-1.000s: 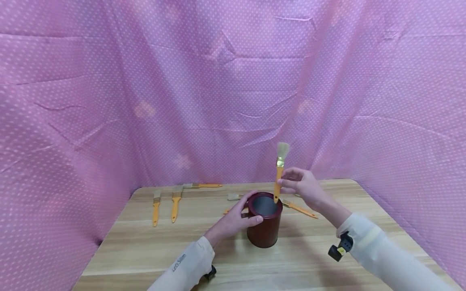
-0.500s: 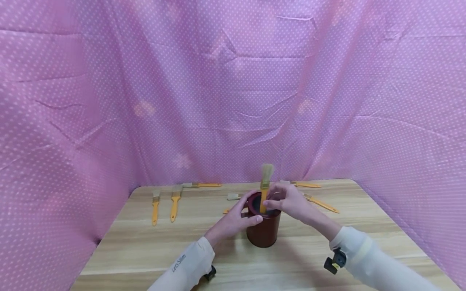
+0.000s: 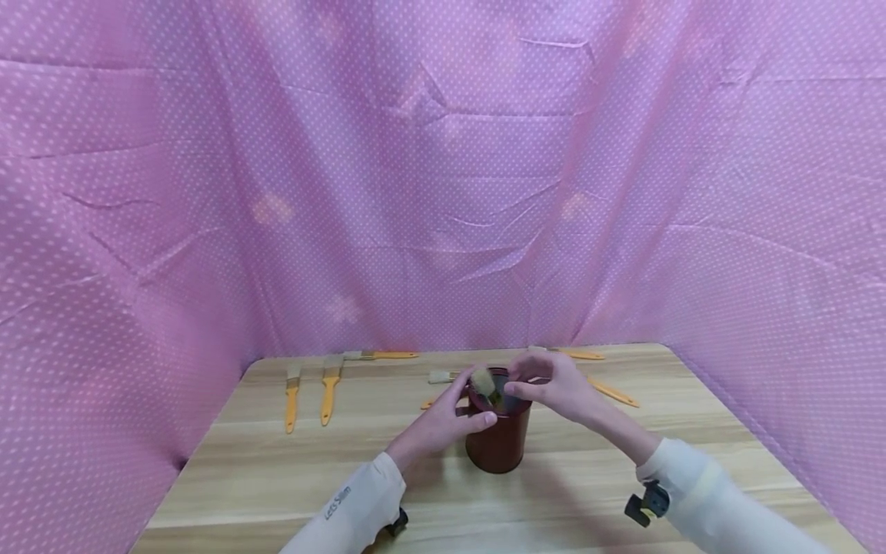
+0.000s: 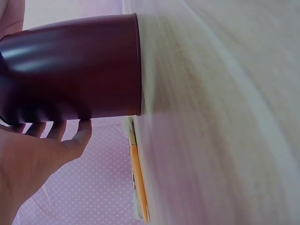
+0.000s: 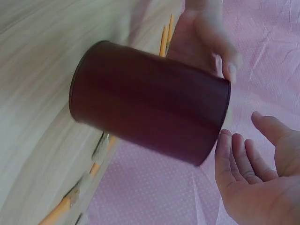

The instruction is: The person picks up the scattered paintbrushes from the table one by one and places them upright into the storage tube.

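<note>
A dark red can [image 3: 494,450] stands upright on the table in the head view, its mouth open at the top. My left hand [image 3: 439,423] grips its left side, thumb on the front near the rim; in the left wrist view the fingertips of that hand [image 4: 37,154] press the wall. Inside the can a paintbrush leans to the left, its pale bristles [image 3: 482,382] at the rim and its handle mostly hidden. My right hand [image 3: 554,388] hovers at the can's right rim. The right wrist view shows the thumb and fingers of this hand [image 5: 262,173] apart, holding nothing.
Two yellow-handled paintbrushes [image 3: 329,396] lie at the left, with another brush [image 3: 391,355] along the back edge. More brushes lie partly hidden behind the can and the right hand, including one handle [image 3: 612,391]. Pink dotted cloth [image 3: 429,192] hangs around the wooden table [image 3: 228,477].
My right hand has carried the paintbrush left over the can, lowered it handle first, and let go. The brush has tipped left inside. My left hand has stayed on the can.
</note>
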`<state>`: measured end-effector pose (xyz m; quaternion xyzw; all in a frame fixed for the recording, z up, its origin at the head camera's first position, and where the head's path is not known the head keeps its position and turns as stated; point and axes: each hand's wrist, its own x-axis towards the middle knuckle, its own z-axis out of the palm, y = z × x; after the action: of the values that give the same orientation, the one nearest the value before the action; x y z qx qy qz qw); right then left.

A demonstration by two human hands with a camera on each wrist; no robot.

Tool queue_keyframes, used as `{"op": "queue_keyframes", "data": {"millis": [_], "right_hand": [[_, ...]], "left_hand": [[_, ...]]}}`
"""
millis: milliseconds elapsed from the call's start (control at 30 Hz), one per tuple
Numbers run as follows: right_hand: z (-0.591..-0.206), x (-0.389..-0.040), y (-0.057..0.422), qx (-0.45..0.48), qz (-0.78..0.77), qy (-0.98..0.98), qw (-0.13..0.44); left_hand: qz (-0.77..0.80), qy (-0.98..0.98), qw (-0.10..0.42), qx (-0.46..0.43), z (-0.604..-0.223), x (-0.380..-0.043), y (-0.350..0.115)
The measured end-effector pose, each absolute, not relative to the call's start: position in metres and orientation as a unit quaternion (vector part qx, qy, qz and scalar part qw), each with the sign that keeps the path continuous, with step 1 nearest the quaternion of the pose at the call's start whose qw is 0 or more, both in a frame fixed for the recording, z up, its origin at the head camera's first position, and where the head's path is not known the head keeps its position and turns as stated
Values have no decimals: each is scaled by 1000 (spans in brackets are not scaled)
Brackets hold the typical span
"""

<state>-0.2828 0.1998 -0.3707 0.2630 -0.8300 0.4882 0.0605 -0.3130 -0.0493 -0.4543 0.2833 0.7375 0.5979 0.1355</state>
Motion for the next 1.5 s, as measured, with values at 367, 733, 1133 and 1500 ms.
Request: {"op": "queue_keyframes", "data": {"millis": [367,733,1133,1500], "right_hand": [[-375,-303,247,198,529,-824,46],[-421,-344,305,140,455,-876,73],[-456,-372,352,192,298,-930,98],[-472,-374,365,175,216,-957,88]], "left_hand": [[599,737,125,288,-451,-316,-52],[596,734,118,303,-448,-319,-48],[590,739,119,303,-452,-321,-49],[582,746,110,304,-454,-318,-50]]}}
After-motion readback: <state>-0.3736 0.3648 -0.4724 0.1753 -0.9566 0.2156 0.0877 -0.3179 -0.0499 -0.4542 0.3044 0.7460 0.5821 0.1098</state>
